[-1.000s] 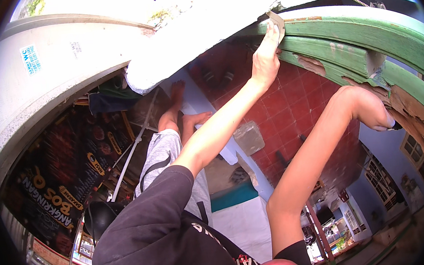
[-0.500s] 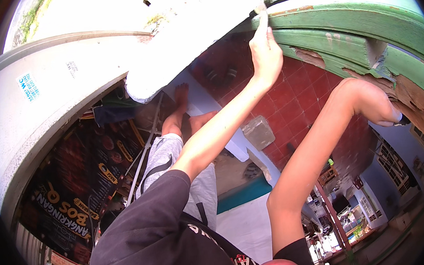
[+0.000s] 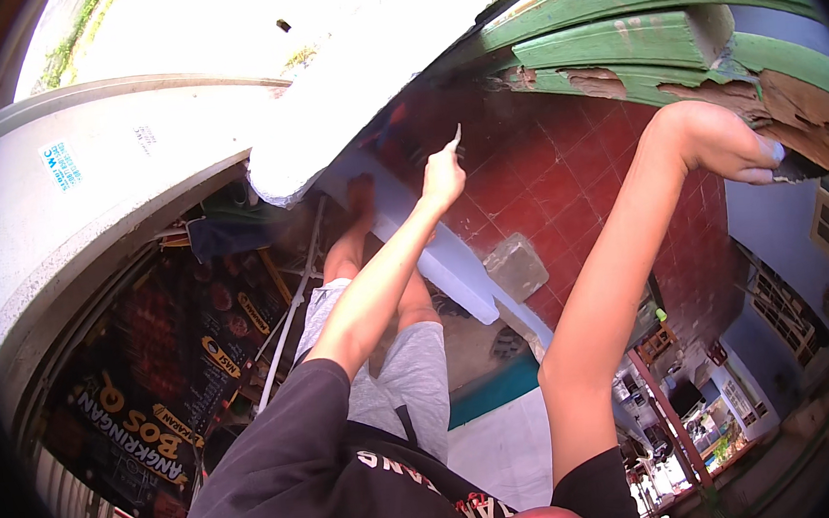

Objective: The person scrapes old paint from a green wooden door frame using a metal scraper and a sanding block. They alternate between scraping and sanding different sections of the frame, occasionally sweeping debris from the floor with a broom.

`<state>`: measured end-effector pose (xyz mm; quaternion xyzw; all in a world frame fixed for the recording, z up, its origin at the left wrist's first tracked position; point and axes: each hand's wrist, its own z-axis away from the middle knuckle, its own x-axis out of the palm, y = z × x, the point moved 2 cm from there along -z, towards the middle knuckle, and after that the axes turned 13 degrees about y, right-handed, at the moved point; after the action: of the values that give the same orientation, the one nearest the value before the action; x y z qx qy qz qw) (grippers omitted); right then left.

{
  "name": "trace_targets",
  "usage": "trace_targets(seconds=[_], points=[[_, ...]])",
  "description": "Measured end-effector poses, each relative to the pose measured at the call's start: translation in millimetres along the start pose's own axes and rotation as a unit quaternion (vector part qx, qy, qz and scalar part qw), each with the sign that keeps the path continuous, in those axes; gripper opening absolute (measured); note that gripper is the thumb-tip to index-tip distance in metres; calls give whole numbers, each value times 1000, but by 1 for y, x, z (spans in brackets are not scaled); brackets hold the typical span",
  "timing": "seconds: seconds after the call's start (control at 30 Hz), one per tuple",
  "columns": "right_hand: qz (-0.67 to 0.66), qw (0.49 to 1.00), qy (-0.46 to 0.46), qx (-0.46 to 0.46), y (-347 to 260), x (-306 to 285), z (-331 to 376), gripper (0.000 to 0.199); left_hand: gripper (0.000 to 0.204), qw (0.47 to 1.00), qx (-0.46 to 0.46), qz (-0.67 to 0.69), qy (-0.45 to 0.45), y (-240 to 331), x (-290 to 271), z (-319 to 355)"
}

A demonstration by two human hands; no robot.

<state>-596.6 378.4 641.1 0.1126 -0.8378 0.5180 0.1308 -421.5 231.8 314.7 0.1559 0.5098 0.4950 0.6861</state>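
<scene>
Scraper-looking tool, a small pale flat blade (image 3: 455, 137), sat pinched in our left hand (image 3: 444, 176), sticking up past the fingertips at about 12 o'clock from the knuckles. We had that hand closed tight around its lower end, so the handle was hidden inside the fist and we honestly couldn't tell what kind of tool it was. The blade tip hung clear of the surfaces above it, roughly between the white curved plaster edge (image 3: 327, 139) at 10 o'clock and the green painted wooden beam with peeling paint (image 3: 631, 42) at 2 o'clock.

Our right hand (image 3: 717, 143) was way out at 3 o'clock, well apart from the left, fingers curled and pressed up against the flaking brown patch of the beam (image 3: 793, 117). Looked to us like a bracing grip for balance, since we were up high over the red tiled floor (image 3: 564, 179). Whether those fingers wrapped around an edge or just pushed flat, we couldn't tell, the fingertips blended into a dark bit at the rim.

Below us, at 6 o'clock from the left hand, our bare legs and grey shorts (image 3: 385, 378) were visible. A grey concrete block (image 3: 515, 266) lay on the tiles beside a pale blue-white plank (image 3: 433, 248). What we were standing on was hidden by our own body. The right rim was badly warped.
</scene>
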Motion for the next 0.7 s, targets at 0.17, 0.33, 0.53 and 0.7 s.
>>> trace_targets(seconds=[0.17,0.33,0.53,0.7], points=[[57,990,-104,-71,1,-59,2,60,28,989,77,127,18,12,-70,22],[115,955,-208,179,30,-201,91,50,26,978,98,174,67,27,-153,22],[-28,608,-200,768,121,-192,138,26,44,975,56,139,163,15,-216,19],[-206,566,-147,784,103,-84,102,16,37,966,74,145,201,-16,-210,37]])
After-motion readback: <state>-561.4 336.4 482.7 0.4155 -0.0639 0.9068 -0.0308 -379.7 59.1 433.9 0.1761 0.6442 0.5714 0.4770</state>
